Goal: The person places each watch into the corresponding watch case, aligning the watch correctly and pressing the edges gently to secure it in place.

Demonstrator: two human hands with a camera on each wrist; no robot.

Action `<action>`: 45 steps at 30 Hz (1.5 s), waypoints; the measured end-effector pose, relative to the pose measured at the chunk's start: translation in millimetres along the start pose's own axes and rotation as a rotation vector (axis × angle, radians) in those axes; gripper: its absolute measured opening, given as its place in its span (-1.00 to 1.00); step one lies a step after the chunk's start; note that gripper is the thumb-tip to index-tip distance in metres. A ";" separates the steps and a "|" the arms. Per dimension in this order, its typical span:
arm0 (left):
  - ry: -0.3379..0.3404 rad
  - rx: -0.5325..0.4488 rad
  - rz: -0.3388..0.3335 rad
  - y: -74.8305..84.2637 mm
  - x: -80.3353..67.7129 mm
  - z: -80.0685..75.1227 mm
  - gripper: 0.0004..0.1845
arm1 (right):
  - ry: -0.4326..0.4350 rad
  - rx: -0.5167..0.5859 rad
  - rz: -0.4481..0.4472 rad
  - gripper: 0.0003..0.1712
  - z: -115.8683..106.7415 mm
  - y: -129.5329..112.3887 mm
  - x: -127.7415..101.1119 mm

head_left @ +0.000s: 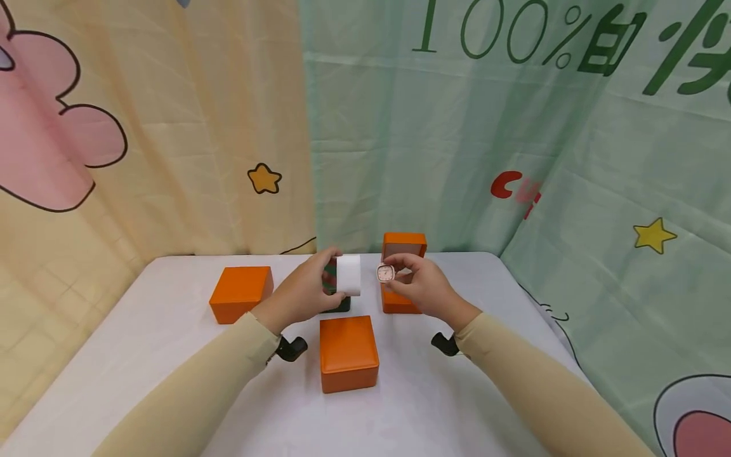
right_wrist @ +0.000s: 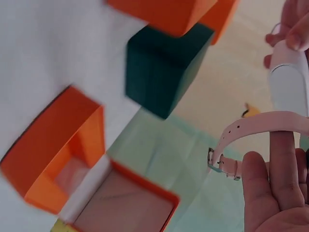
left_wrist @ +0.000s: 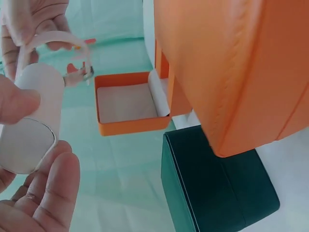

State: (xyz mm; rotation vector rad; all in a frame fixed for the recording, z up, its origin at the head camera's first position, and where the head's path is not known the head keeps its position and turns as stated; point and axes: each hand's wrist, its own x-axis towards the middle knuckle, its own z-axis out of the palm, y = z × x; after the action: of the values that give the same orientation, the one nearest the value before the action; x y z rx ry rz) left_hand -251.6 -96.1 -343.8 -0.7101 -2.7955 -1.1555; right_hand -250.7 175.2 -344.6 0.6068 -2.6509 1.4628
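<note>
In the head view my left hand [head_left: 305,289] grips a white cylindrical watch cushion [head_left: 349,275] between thumb and fingers. My right hand [head_left: 421,287] pinches a wristwatch [head_left: 385,273] with a squarish, rose-toned case, its dial facing me. The left wrist view shows the watch's pale pink strap [left_wrist: 53,36] curved into a loop close by the cushion [left_wrist: 46,96]. Seen from the right wrist, the strap [right_wrist: 263,123] hangs over my right fingers [right_wrist: 285,169], its buckle end loose. Behind my right hand stands an orange watch box [head_left: 404,244] with its lid raised.
Two closed orange boxes sit on the white-covered table [head_left: 440,406]: one at the left [head_left: 242,291], one in front [head_left: 348,352]. A dark green box [left_wrist: 217,179] stands behind my left hand, partly hidden in the head view. Printed curtains [head_left: 400,158] hang around the table.
</note>
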 end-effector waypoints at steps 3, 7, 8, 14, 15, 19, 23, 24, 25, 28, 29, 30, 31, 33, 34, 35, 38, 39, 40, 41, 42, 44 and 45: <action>0.005 -0.024 0.025 0.4 -7.9 -1.1 -0.20 | -0.007 0.089 -0.038 -0.55 7.7 -11.2 -3.4; 0.005 -0.078 0.038 1.5 -16.9 -2.0 -0.18 | -0.026 0.172 -0.059 -0.54 15.8 -24.7 -7.2; 0.004 -0.089 0.038 2.0 -18.8 -2.2 -0.18 | -0.030 0.181 -0.062 -0.53 17.2 -27.5 -7.8; 0.006 -0.123 0.076 4.8 -25.4 -2.3 -0.18 | -0.051 0.194 -0.085 -0.52 23.3 -33.4 -9.0; 0.009 -0.121 0.083 5.1 -26.0 -2.4 -0.18 | -0.054 0.194 -0.089 -0.52 24.0 -34.0 -9.1; 0.025 -0.107 0.098 5.5 -28.6 -2.9 -0.19 | -0.058 0.200 -0.098 -0.49 26.5 -36.9 -9.9; 0.036 -0.102 0.103 4.2 -31.7 -3.4 -0.18 | -0.053 0.200 -0.110 -0.50 29.1 -37.9 -10.1; 0.038 -0.105 0.105 3.7 -32.5 -3.5 -0.18 | -0.053 0.200 -0.112 -0.50 29.6 -38.2 -10.1; 0.040 -0.108 0.107 3.4 -33.3 -3.8 -0.18 | -0.053 0.201 -0.113 -0.50 30.4 -38.4 -10.0; 0.043 -0.112 0.111 2.2 -35.2 -4.2 -0.17 | -0.061 0.206 -0.109 -0.50 31.7 -39.2 -10.3; 0.044 -0.112 0.112 1.9 -35.8 -4.6 -0.17 | -0.063 0.208 -0.107 -0.50 32.1 -39.7 -10.6; 0.046 -0.110 0.115 1.6 -36.4 -5.1 -0.17 | -0.064 0.209 -0.107 -0.50 32.5 -39.9 -10.8; 0.048 -0.105 0.116 1.2 -37.0 -5.5 -0.17 | -0.066 0.211 -0.106 -0.51 33.0 -40.1 -10.9; 0.052 -0.096 0.117 0.8 -38.3 -6.4 -0.17 | -0.069 0.214 -0.106 -0.50 33.7 -40.4 -11.2; 0.053 -0.092 0.117 0.7 -38.9 -6.7 -0.17 | -0.069 0.214 -0.109 -0.50 34.0 -40.4 -11.2; 0.055 -0.089 0.118 0.6 -39.3 -6.9 -0.17 | -0.069 0.215 -0.109 -0.49 34.3 -41.1 -11.1; 0.060 -0.083 0.119 0.4 -40.4 -7.3 -0.17 | -0.069 0.215 -0.110 -0.47 35.6 -41.5 -10.4; 0.061 -0.080 0.120 0.3 -40.8 -7.4 -0.17 | -0.070 0.213 -0.111 -0.46 35.8 -41.6 -10.3; 0.062 -0.078 0.121 0.2 -41.1 -7.4 -0.17 | -0.071 0.214 -0.110 -0.46 36.2 -41.9 -10.2; 0.061 -0.074 0.123 0.0 -41.4 -7.5 -0.17 | -0.073 0.214 -0.108 -0.46 36.4 -42.2 -10.2; 0.061 -0.068 0.125 -0.2 -41.9 -7.6 -0.17 | -0.073 0.214 -0.108 -0.46 36.7 -42.5 -10.3; 0.065 -0.054 0.132 -0.6 -42.5 -8.0 -0.17 | -0.074 0.216 -0.111 -0.46 37.0 -43.1 -10.4; 0.068 -0.049 0.135 -0.6 -42.8 -8.3 -0.16 | -0.073 0.217 -0.114 -0.47 37.2 -43.3 -10.4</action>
State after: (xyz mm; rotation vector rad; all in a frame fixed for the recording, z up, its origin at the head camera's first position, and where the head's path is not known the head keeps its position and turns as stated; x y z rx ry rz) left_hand -214.7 -119.1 -346.8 -0.8328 -2.6265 -1.2038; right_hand -220.2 127.2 -332.7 0.8278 -2.4795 1.7391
